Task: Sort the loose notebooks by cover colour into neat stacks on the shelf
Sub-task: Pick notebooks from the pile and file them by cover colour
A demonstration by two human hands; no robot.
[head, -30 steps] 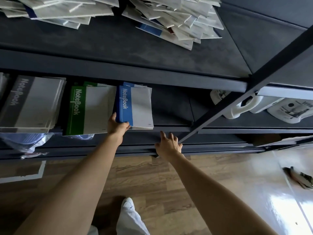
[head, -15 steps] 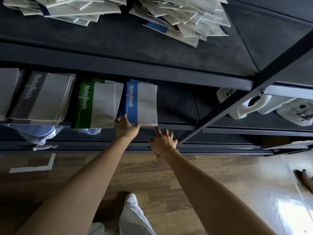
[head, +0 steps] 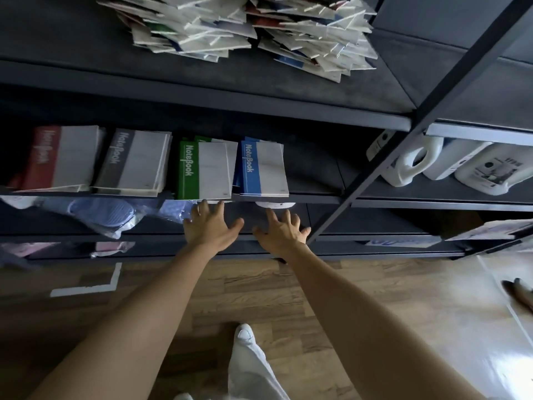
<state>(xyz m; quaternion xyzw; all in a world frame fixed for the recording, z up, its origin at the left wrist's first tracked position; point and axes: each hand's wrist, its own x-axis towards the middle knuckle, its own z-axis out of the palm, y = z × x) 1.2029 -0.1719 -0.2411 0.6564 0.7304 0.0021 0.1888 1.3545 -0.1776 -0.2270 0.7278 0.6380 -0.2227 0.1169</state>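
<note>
Closest to us: our white shoe point(head: 245, 336) on wood floor point(head: 259, 290). Our two bare arms reach out. Left hand point(head: 212, 226) loose, fingers spread, holds nothing; fingertips right by shelf front point(head: 314, 199) under green stack point(head: 206, 171), we cannot tell if touching. Right hand point(head: 281, 232) loose too, fingers spread, holds nothing, just below blue stack point(head: 265, 171). We see four tidy stacks side by side: red stack point(head: 57, 158), grey stack point(head: 135, 164), green, blue. White jugs point(head: 412, 163) further right. Farthest, up top: loose notebooks point(head: 245, 27) in big messy pile
</note>
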